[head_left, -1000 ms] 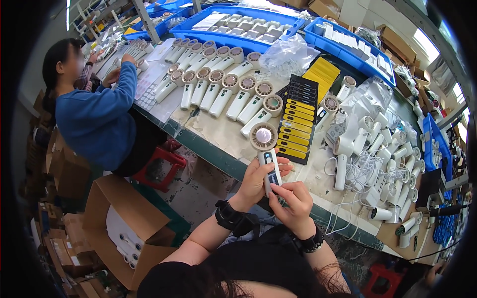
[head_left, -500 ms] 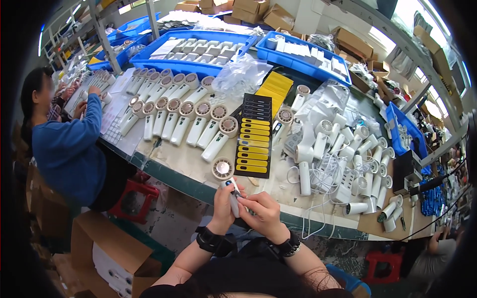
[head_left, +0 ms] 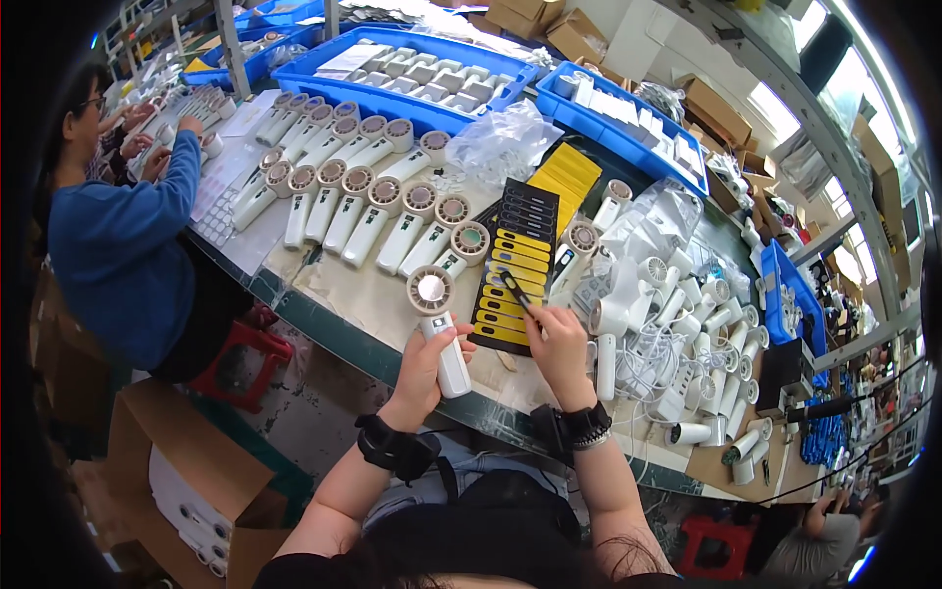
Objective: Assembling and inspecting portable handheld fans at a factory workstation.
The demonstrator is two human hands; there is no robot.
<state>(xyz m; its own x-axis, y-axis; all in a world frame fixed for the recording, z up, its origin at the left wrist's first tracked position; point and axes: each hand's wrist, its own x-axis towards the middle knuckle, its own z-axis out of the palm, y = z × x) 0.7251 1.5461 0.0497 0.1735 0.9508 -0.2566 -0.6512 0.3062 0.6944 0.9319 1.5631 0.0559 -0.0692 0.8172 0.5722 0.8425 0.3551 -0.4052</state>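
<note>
My left hand (head_left: 420, 368) is closed round the handle of a white handheld fan (head_left: 452, 365), whose round beige-rimmed head points away from me. A small dark window shows near the top of that handle. Between the fingertips of my right hand (head_left: 559, 348) is a slim black strip (head_left: 516, 291) with rounded ends, which looks like a label. It is over a black label sheet (head_left: 530, 218) with several bare yellow slots; whether it is still attached to the sheet I cannot tell.
Rows of white handheld fans (head_left: 365, 232) lie left of the sheet. White fan parts and cables (head_left: 677, 344) pile up on the right. Blue bins (head_left: 412, 44) stand at the back. A person in a blue sweater (head_left: 118, 265) works at the left, near a red stool (head_left: 240, 363).
My hands have moved apart. The left has raised the fan and turned it upright; the right has gone from the fan's handle to the label sheet and now pinches a black strip.
</note>
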